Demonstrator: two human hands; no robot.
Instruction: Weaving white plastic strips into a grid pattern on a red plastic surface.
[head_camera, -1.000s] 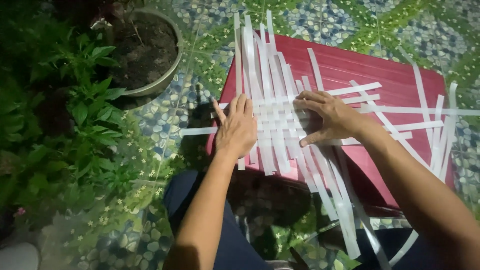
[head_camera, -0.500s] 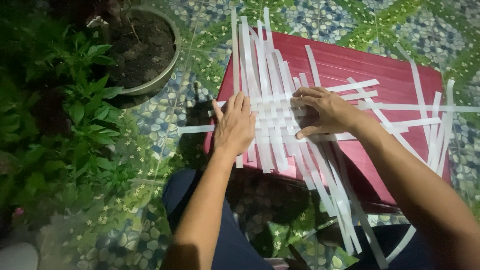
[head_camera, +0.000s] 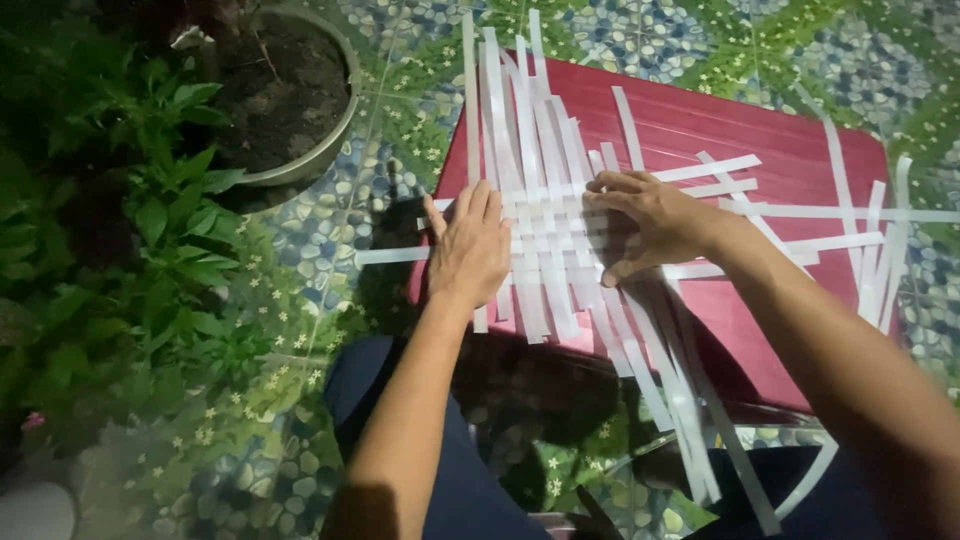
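Observation:
Several long white strips (head_camera: 545, 170) lie crossed over one another on a red plastic stool top (head_camera: 760, 135), forming a loose woven patch in the middle. My left hand (head_camera: 470, 250) lies flat, fingers together, on the left edge of the weave. My right hand (head_camera: 650, 220) presses down on the crossing strips with fingers spread, pointing left. Neither hand grips a strip. Loose strip ends hang off the stool's near edge (head_camera: 690, 420) and stick out at the right (head_camera: 880, 250).
A round pot of dark soil (head_camera: 285, 100) stands at the upper left, with leafy green plants (head_camera: 150, 230) beside it. The ground is patterned pebble-look tile (head_camera: 330, 230). My knees in dark trousers (head_camera: 440, 470) are below the stool.
My left hand has slid slightly right and flattened onto the weave. The right hand has stayed pressed on the strips, shifting only a little.

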